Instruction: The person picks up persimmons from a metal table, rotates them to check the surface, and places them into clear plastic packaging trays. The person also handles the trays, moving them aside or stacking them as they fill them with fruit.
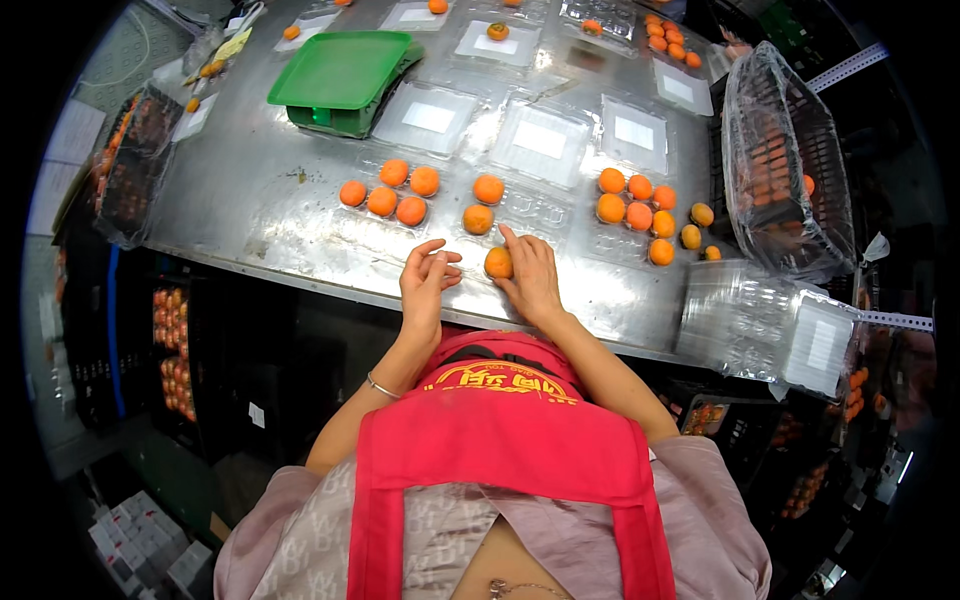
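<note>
My right hand (534,276) has its thumb and fingers around an orange persimmon (498,262) at the near edge of a clear plastic clamshell pack (532,206). Two more persimmons, one at the back (488,189) and one in front (478,220), sit in the left part of that pack. Left of the held fruit hovers my left hand (429,281), empty, its fingers loosely curled and apart. Several persimmons (382,201) fill part of another pack to the left. On the right, a third pack (615,244) carries several persimmons (639,216).
A green-topped scale (337,71) stands at the back left of the metal table (247,187). A plastic-lined crate (787,165) is at the right, with loose persimmons (690,236) beside it. Stacked clamshells (742,315) lie at the near right corner.
</note>
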A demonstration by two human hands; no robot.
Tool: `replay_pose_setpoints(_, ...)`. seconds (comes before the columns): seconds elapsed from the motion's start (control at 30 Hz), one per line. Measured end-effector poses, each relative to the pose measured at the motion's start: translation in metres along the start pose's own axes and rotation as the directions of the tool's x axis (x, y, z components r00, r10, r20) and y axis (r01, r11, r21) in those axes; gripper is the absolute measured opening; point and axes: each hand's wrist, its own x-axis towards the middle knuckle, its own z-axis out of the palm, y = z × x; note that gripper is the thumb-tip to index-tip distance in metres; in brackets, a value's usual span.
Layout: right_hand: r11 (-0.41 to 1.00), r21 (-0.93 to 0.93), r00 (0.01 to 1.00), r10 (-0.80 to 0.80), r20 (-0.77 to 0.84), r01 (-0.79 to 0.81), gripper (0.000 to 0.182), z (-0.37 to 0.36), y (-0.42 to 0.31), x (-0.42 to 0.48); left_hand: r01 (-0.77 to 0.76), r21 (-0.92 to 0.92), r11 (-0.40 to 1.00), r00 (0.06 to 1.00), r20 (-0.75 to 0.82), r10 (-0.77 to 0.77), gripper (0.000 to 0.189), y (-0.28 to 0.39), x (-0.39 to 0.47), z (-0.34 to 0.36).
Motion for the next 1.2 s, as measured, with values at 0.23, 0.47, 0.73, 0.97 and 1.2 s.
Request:
replay_pose_setpoints(0.23, 0.937, 0.319, 0.973, 0.190, -0.134, -0.139, 0.103, -0.014, 0.000, -0.003, 0.077, 0.027, 0.997, 0.993, 0.089, -0.079, 0.033, -0.008, 0.002, 0.002)
replay_pose_setpoints(0.47, 0.689, 0.715, 0.942, 0.308, -0.134, -0.123, 0.112, -0.074, -0.030, -0.013, 0.438, -0.141, 0.888, 0.803, 0.506, -0.316, 0.053, 0.015, -0.008, 0.024)
replay_pose_setpoints(0.73, 0.658, 0.751, 0.952, 0.259, -0.164, -0.050, 0.111, -0.091, -0.050, -0.026, 0.533, -0.079, 0.842, 0.693, 0.612, -0.381, 0.064, 0.047, -0.019, 0.046)
replay_pose_setpoints(0.97, 0.550, 0.834, 0.956, 0.267, -0.121, -0.048, 0.107, -0.097, -0.053, -0.025, 0.338, 0.010, 0.941, 0.738, 0.617, -0.272, 0.047, 0.045, -0.016, 0.043)
replay_pose_setpoints(1.2, 0.745, 0.667, 0.961, 0.197, -0.195, -0.017, 0.097, -0.099, -0.066, -0.018, 0.332, -0.024, 0.943, 0.775, 0.576, -0.259, 0.044, 0.044, -0.022, 0.048)
